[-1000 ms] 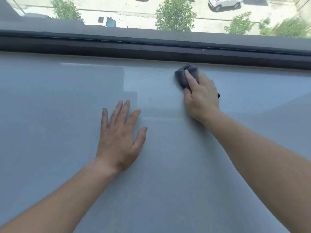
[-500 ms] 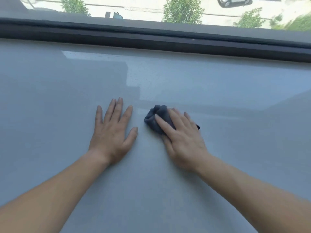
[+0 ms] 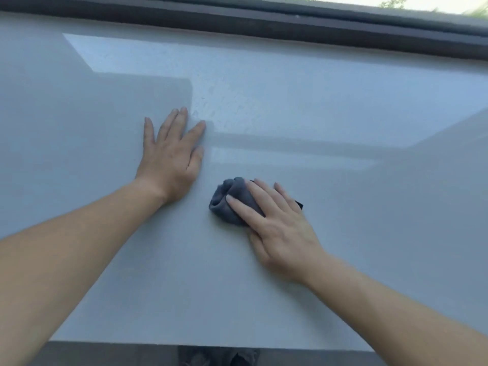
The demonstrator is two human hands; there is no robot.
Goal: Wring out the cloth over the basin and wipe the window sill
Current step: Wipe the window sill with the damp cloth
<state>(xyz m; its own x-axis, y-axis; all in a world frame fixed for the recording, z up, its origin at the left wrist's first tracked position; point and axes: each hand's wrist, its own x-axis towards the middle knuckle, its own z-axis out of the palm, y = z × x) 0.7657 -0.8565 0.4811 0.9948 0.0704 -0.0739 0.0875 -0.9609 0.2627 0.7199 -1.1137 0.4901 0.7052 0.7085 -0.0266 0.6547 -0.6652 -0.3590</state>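
The right hand (image 3: 277, 228), fingers straight, is pressing the bunched cloth (image 3: 227, 204) onto the window sill (image 3: 369, 233) nearer its front edge; the left hand (image 3: 169, 157) is lying spread flat just beyond it.

Dark grey cloth (image 3: 224, 200), bunched into a crumpled wad, lies flat on the window sill (image 3: 383, 247), just below mid-view at about seven o'clock. Its folds bulge out toward ten o'clock, and a small dark corner peeks out at three o'clock. The right hand (image 3: 280, 228) presses on its five o'clock side. The sill is broad, pale blue-grey and glossy, with speckled wet patches at the cloth's twelve o'clock.
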